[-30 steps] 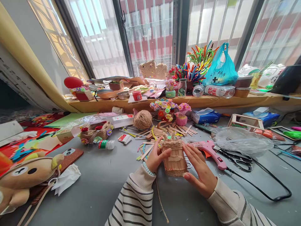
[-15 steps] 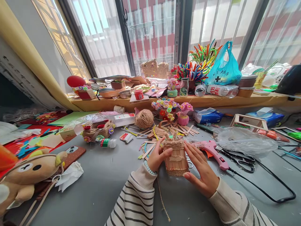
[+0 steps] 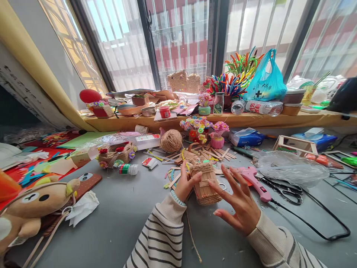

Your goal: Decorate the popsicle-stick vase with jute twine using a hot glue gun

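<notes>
A small craft-stick basket wrapped with twine at top and bottom stands tilted in front of me. My left hand grips its left side, thumb across the front and fingers behind it. My right hand hovers at its right with fingers spread; the index fingertip is close to the front face, and I cannot tell if it touches. A loose twine end trails down the table below the basket. Scissors handles show partly behind it.
Loose craft sticks and a twine ball lie behind the basket. To the right are a pink glue gun with a black cord, black scissors and a plastic bag. A plush bear and a phone lie left.
My right hand has come off the basket's right side, its fingers spreading. The basket has turned and tilted in my left hand.
</notes>
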Action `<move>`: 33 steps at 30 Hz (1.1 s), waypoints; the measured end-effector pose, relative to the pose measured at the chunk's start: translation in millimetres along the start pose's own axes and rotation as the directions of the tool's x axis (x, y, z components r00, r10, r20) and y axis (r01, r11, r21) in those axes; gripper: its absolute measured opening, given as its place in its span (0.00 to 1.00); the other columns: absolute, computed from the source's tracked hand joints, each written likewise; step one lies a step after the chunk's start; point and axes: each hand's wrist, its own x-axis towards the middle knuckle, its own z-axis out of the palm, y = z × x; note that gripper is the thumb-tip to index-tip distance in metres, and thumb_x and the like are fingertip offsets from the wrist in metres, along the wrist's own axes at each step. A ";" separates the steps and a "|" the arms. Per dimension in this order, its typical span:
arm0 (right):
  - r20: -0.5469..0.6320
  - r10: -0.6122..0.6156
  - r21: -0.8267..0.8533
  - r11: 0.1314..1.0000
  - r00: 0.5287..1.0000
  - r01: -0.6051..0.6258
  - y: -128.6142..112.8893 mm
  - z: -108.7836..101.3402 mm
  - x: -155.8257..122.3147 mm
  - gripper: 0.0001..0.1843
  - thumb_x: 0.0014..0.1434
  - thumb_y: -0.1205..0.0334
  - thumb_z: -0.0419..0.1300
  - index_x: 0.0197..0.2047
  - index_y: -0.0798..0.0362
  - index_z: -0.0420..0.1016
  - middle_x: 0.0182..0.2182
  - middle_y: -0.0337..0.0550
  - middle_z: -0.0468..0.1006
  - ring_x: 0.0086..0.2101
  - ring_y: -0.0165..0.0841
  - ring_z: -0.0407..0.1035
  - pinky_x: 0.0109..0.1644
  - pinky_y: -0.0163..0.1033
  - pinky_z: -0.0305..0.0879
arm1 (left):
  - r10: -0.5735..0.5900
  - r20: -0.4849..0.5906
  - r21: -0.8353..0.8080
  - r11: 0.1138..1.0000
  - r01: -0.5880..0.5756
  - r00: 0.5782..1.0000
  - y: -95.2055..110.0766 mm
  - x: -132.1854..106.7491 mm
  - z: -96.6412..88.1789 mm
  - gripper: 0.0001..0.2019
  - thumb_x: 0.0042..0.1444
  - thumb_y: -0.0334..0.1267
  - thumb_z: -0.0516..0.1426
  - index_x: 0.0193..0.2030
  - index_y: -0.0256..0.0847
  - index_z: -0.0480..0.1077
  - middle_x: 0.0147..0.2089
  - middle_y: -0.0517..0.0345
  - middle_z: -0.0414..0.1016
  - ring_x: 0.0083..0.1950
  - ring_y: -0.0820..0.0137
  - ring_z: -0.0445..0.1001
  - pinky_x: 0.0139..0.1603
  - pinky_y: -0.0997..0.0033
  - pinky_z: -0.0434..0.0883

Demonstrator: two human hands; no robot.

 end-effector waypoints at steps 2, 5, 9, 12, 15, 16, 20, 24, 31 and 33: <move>-0.005 0.003 0.001 1.000 1.000 -0.003 0.0 0.6 -0.3 0.33 0.51 0.40 0.51 0.58 0.44 0.60 0.64 0.45 0.38 0.59 0.54 0.42 0.55 0.59 0.50 | 0.001 0.015 0.000 1.000 -0.001 1.000 0.5 -0.3 -0.5 0.54 0.36 0.45 0.65 0.64 0.36 0.35 0.60 0.36 0.59 0.58 0.57 0.62 0.58 0.60 0.57; -0.018 0.011 0.006 1.000 1.000 -0.011 1.2 1.1 -0.1 0.32 0.50 0.40 0.52 0.57 0.43 0.62 0.64 0.42 0.40 0.59 0.53 0.43 0.56 0.58 0.50 | 0.004 0.033 0.002 1.000 -0.004 0.999 1.0 -0.7 -0.9 0.52 0.36 0.45 0.65 0.64 0.38 0.37 0.58 0.39 0.63 0.56 0.58 0.65 0.57 0.61 0.59; -0.018 0.006 -0.003 1.000 1.000 -0.006 2.6 1.3 0.9 0.32 0.51 0.40 0.51 0.57 0.43 0.61 0.64 0.44 0.39 0.59 0.52 0.43 0.56 0.58 0.51 | -0.004 0.040 0.007 1.000 0.004 0.999 2.0 -1.3 0.0 0.54 0.35 0.46 0.65 0.63 0.37 0.36 0.54 0.40 0.67 0.54 0.57 0.67 0.56 0.60 0.60; -0.006 -0.010 -0.001 1.000 1.000 0.010 2.3 2.1 0.6 0.33 0.51 0.40 0.51 0.58 0.44 0.59 0.64 0.47 0.38 0.59 0.53 0.42 0.55 0.59 0.51 | -0.015 0.004 0.012 1.000 0.015 1.000 2.7 -1.2 1.6 0.54 0.34 0.46 0.65 0.63 0.36 0.37 0.54 0.39 0.67 0.54 0.57 0.67 0.56 0.60 0.61; 0.008 -0.004 -0.003 1.000 1.000 0.004 1.6 4.1 -0.7 0.37 0.50 0.39 0.51 0.61 0.47 0.55 0.64 0.49 0.39 0.59 0.52 0.43 0.56 0.58 0.51 | -0.021 -0.030 0.012 1.000 0.021 0.999 2.9 -0.6 2.0 0.52 0.35 0.46 0.65 0.62 0.37 0.40 0.53 0.40 0.68 0.53 0.57 0.67 0.54 0.59 0.62; 0.013 0.001 -0.007 1.000 1.000 -0.001 1.6 4.8 -1.1 0.39 0.50 0.39 0.51 0.61 0.48 0.53 0.64 0.49 0.40 0.59 0.52 0.43 0.56 0.58 0.51 | -0.026 -0.037 0.014 1.000 0.026 0.999 3.0 -0.4 1.7 0.51 0.34 0.46 0.65 0.62 0.37 0.41 0.53 0.40 0.68 0.53 0.57 0.68 0.54 0.59 0.62; 0.023 0.009 -0.024 1.000 1.000 -0.008 2.2 6.8 -2.2 0.39 0.50 0.38 0.51 0.62 0.48 0.53 0.64 0.48 0.41 0.59 0.51 0.44 0.55 0.58 0.52 | -0.036 -0.055 0.031 0.999 0.038 0.998 2.7 -0.3 -0.4 0.50 0.33 0.45 0.66 0.62 0.38 0.44 0.52 0.40 0.68 0.53 0.56 0.68 0.54 0.58 0.62; 0.006 0.013 -0.020 1.000 1.000 -0.013 3.2 7.4 -2.4 0.37 0.51 0.40 0.51 0.61 0.46 0.54 0.64 0.46 0.42 0.58 0.51 0.45 0.55 0.57 0.53 | -0.031 -0.040 0.057 0.998 0.033 0.999 1.3 -0.6 -1.8 0.48 0.35 0.46 0.65 0.61 0.38 0.46 0.51 0.42 0.69 0.52 0.57 0.68 0.54 0.58 0.62; 0.047 -0.006 0.028 1.000 0.999 0.005 3.0 5.8 -3.8 0.35 0.54 0.42 0.49 0.62 0.46 0.52 0.64 0.48 0.39 0.60 0.50 0.42 0.57 0.57 0.49 | 0.012 -0.013 0.002 1.000 -0.012 1.000 5.7 -3.2 2.5 0.52 0.32 0.45 0.66 0.61 0.37 0.42 0.50 0.42 0.70 0.52 0.57 0.68 0.53 0.60 0.63; 0.065 -0.015 0.069 0.998 0.998 0.011 1.6 4.0 -3.3 0.34 0.56 0.42 0.43 0.63 0.48 0.49 0.64 0.49 0.39 0.60 0.49 0.41 0.58 0.56 0.48 | 0.007 0.006 -0.014 1.000 -0.007 1.000 7.4 -4.3 3.7 0.54 0.31 0.45 0.66 0.62 0.36 0.39 0.51 0.41 0.70 0.52 0.56 0.68 0.52 0.60 0.63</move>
